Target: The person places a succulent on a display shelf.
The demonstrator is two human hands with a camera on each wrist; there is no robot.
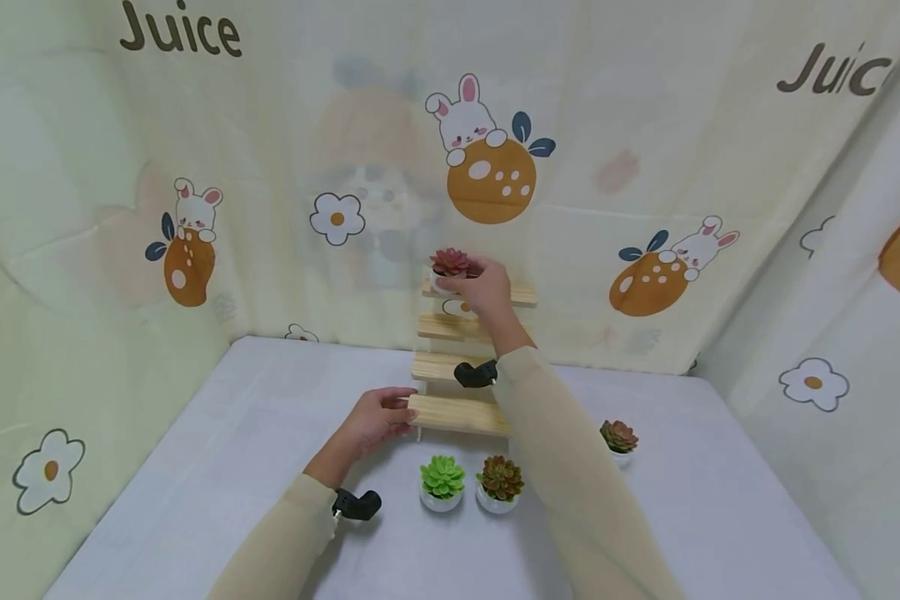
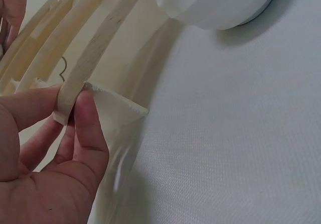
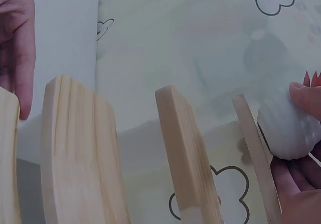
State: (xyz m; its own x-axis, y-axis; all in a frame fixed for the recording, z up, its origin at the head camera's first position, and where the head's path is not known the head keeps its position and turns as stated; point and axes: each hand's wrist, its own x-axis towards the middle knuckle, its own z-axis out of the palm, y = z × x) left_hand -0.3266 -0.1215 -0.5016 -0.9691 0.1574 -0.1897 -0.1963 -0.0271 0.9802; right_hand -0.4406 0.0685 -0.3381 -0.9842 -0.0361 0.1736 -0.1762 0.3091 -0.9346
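A stepped wooden shelf (image 1: 461, 414) with several light planks stands at the back of the table. My left hand (image 1: 375, 423) pinches the left end of its lowest plank (image 2: 95, 50), thumb and fingers on opposite faces. Up at the top plank (image 3: 253, 148), my right hand (image 1: 487, 290) grips a red succulent (image 1: 450, 262) in a white ribbed pot (image 3: 287, 126). In the right wrist view the pot's base is right at that plank, near its left end.
A green succulent (image 1: 442, 477) and a brown-red succulent (image 1: 500, 478), both in white pots, stand in front of the shelf. Another reddish succulent (image 1: 619, 436) is to the right, beside my right sleeve (image 1: 585, 483). A printed curtain (image 1: 390, 167) hangs close behind the shelf.
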